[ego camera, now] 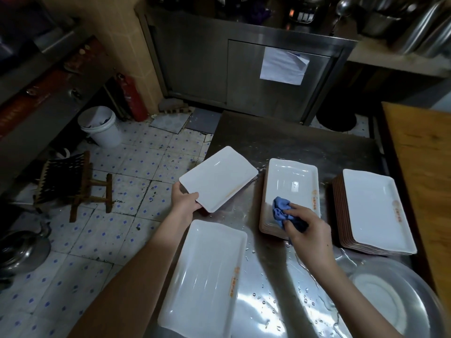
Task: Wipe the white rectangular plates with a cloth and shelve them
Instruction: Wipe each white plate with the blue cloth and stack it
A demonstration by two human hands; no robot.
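- Two hands busy: left hand (184, 200) grips one white plate (218, 178) by its near corner, partly past the table (280, 140) edge.
- Right hand (308, 230) bunches the blue cloth (280, 211) onto the plate stack (290, 179) under it.
- Risk: a corner-held, possibly wet plate may slip and drop to the floor (146, 172).

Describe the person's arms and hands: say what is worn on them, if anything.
Both are bare. The left hand and the right hand have no gloves, and no ring, watch or bracelet shows. The left forearm and the right forearm are uncovered down to the picture's lower edge; no sleeve comes into view.
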